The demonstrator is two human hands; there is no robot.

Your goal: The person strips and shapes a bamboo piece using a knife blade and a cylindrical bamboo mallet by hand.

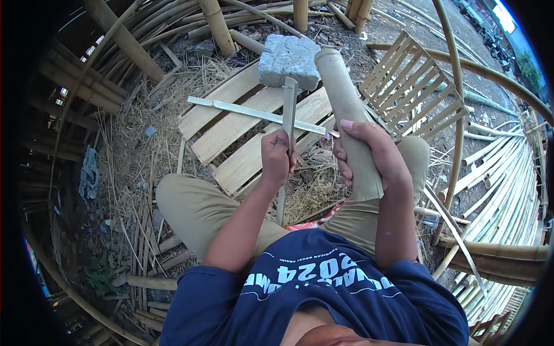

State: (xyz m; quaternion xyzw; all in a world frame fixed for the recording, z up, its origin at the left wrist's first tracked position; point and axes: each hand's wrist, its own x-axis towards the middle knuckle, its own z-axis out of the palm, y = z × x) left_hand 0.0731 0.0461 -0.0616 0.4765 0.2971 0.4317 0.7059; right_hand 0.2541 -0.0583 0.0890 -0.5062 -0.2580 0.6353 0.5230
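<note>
My left hand (pixel 277 157) is closed around a split bamboo strip (pixel 289 106), which stands roughly upright with its lower end between my legs. In my right hand (pixel 375 151) is a thick section of bamboo tube (pixel 337 83), tilted, its top leaning toward a grey concrete block (pixel 287 62). The upper end of the strip overlaps the block's front edge in view; whether they touch I cannot tell. A second, pale bamboo strip (pixel 242 111) lies across the wooden slats (pixel 234 130) behind my left hand.
A bamboo slat rack (pixel 412 83) stands to the right of the tube. Many bamboo poles (pixel 502 184) lie stacked at the far right. Bamboo posts (pixel 216 26) rise at the back. Dry straw and shavings (pixel 138 167) cover the ground at the left.
</note>
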